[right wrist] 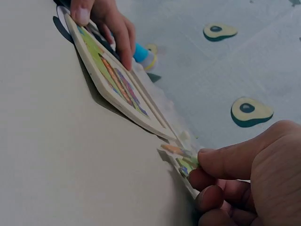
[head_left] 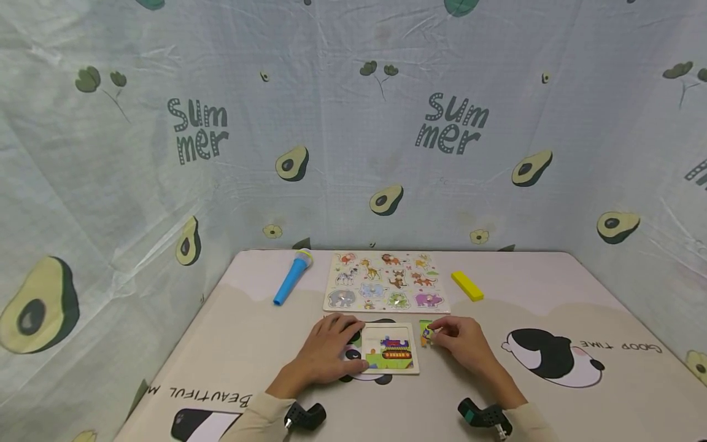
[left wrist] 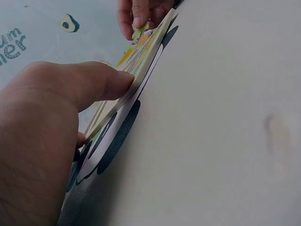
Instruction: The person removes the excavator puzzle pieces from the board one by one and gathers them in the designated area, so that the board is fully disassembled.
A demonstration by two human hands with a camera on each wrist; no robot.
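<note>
A small framed jigsaw puzzle [head_left: 372, 336] lies on the table, its lower and right parts filled with coloured pieces and its upper left showing bare wood. My left hand [head_left: 329, 351] holds it by the left side, thumb at the lower corner and fingers spread toward the upper one. In the left wrist view the thumb [left wrist: 106, 82] lies against the frame's edge. To the right of the frame, my right hand [head_left: 463, 341] pinches a green and orange puzzle piece [head_left: 424, 332] between thumb and fingers. The right wrist view shows this piece [right wrist: 187, 165] partly covered by the fingertips.
Behind the frame lies a larger animal peg puzzle board [head_left: 356, 287]. A blue toy microphone [head_left: 291, 279] is to its left, a yellow block [head_left: 467, 286] to its right. The printed cloth wall [head_left: 342, 123] rises at the table's back and sides.
</note>
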